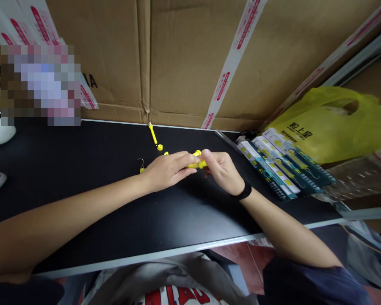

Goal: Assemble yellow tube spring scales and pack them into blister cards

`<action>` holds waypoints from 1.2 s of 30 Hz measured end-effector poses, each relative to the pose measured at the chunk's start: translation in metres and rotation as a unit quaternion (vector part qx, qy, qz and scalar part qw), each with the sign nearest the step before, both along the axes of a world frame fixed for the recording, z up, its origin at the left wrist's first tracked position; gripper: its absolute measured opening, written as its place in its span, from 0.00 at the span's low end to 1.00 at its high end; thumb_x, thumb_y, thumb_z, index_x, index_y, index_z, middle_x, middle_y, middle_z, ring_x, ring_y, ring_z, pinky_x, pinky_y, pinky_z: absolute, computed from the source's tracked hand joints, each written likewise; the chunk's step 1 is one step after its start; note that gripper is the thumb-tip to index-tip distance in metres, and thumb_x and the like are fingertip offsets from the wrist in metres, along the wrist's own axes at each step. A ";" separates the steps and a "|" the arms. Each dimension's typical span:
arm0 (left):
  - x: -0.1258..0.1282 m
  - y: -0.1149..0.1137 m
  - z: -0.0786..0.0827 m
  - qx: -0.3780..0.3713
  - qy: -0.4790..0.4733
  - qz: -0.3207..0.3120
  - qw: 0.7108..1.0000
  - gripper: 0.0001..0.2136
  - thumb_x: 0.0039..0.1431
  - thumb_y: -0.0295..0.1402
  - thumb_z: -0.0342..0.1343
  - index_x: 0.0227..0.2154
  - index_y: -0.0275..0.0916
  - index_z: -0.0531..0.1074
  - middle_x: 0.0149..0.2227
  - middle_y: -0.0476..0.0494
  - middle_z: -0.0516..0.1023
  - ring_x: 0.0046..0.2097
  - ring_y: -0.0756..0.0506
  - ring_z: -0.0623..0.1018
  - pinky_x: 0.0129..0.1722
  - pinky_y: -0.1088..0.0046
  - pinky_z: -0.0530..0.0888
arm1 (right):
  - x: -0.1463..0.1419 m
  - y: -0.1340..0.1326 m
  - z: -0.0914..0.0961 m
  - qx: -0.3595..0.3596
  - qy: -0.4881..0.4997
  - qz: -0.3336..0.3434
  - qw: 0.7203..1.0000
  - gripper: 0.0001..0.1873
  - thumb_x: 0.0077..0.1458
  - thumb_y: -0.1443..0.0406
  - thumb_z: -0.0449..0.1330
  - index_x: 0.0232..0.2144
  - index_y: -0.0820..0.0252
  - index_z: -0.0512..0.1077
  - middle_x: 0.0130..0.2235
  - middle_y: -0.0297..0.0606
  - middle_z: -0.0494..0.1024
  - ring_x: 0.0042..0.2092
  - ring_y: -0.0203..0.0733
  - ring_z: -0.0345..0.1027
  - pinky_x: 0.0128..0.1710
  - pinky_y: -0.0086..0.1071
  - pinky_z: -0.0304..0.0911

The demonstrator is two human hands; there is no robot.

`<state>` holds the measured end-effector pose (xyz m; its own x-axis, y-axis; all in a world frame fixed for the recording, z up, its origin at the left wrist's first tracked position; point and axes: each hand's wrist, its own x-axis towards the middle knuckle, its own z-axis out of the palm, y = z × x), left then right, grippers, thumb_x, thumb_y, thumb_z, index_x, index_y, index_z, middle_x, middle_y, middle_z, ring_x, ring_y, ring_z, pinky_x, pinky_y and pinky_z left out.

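Note:
Over the middle of the black table, my left hand (169, 169) and my right hand (220, 169) meet on a small yellow plastic part (195, 164), probably a piece of a spring scale. My left fingers close on its left side. On its right end, my right thumb and fingers pinch. Much of the part is hidden by the fingers. Just behind my left hand lie a yellow rod with a metal tip (153, 134) and a small yellow ring-shaped cap (160, 147). A thin wire hook on a yellow piece (142, 170) shows beside my left wrist, partly covered.
Several printed boxes (273, 165) lie at the right, in front of a yellow plastic bag (330, 123). A clear plastic package (349, 182) is nearby. Large taped cardboard (184, 59) stands along the back edge. A white rounded object (0, 131) sits far left.

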<state>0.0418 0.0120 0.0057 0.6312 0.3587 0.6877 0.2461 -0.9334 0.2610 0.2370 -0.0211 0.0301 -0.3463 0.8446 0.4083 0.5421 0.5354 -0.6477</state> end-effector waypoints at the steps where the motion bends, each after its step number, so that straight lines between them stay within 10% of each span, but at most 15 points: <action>1: 0.000 0.000 0.000 -0.008 -0.008 0.000 1.000 0.10 0.66 0.34 0.50 0.47 0.37 0.68 0.36 0.46 0.76 0.35 0.49 0.77 0.32 0.77 0.70 | 0.002 0.001 0.001 0.027 -0.022 0.003 0.999 0.24 0.67 0.53 0.42 0.24 0.59 0.62 0.21 0.31 0.63 0.22 0.34 0.57 0.25 0.29 0.54; 8: -0.002 0.001 0.001 -0.018 0.008 0.012 1.000 0.12 0.67 0.36 0.48 0.49 0.38 0.67 0.36 0.46 0.76 0.35 0.49 0.77 0.33 0.77 0.70 | 0.014 0.014 0.005 0.197 -0.161 0.097 0.962 0.16 0.67 0.58 0.42 0.30 0.58 0.60 0.30 0.39 0.67 0.31 0.40 0.60 0.32 0.34 0.58; 13: -0.003 -0.001 -0.001 -0.007 0.050 0.057 0.997 0.11 0.67 0.36 0.47 0.47 0.38 0.68 0.36 0.46 0.76 0.35 0.49 0.77 0.32 0.77 0.69 | 0.000 0.008 -0.005 0.002 0.011 0.039 0.999 0.23 0.65 0.50 0.45 0.23 0.58 0.58 0.21 0.29 0.60 0.20 0.31 0.55 0.21 0.28 0.53; 17: -0.002 -0.003 0.001 -0.038 0.110 0.098 0.988 0.11 0.67 0.35 0.46 0.48 0.39 0.67 0.41 0.44 0.77 0.39 0.47 0.78 0.34 0.75 0.71 | -0.008 0.008 -0.008 -0.234 0.150 0.021 0.960 0.30 0.59 0.42 0.48 0.18 0.57 0.55 0.14 0.23 0.51 0.13 0.28 0.44 0.13 0.25 0.48; 20: -0.001 -0.003 0.007 -0.099 0.112 0.109 0.983 0.13 0.66 0.34 0.47 0.52 0.41 0.63 0.48 0.43 0.76 0.43 0.45 0.78 0.36 0.72 0.72 | -0.001 0.017 -0.004 -0.250 0.166 0.010 0.954 0.32 0.59 0.40 0.42 0.17 0.56 0.54 0.14 0.25 0.52 0.14 0.29 0.46 0.14 0.26 0.49; 26: -0.005 0.003 0.028 -0.297 0.014 0.118 0.948 0.14 0.65 0.40 0.48 0.48 0.38 0.64 0.29 0.48 0.76 0.31 0.49 0.76 0.31 0.73 0.69 | 0.032 0.037 0.006 0.026 -0.166 -0.142 0.976 0.19 0.60 0.55 0.53 0.21 0.60 0.61 0.20 0.30 0.63 0.23 0.32 0.54 0.25 0.28 0.48; 36: 0.000 0.003 0.046 -0.598 -0.113 0.060 0.791 0.07 0.64 0.33 0.47 0.30 0.38 0.61 0.26 0.50 0.71 0.19 0.56 0.66 0.15 0.82 0.61 | 0.038 0.044 -0.006 -0.035 -0.381 -0.121 0.916 0.02 0.52 0.66 0.57 0.29 0.60 0.69 0.34 0.38 0.74 0.31 0.36 0.64 0.30 0.29 0.53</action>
<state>0.0417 0.0154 0.0517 0.4519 0.8867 -0.0980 0.1347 0.0407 0.9900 0.2753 0.0229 0.0242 -0.3070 0.9492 0.0684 0.9485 0.3111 -0.0602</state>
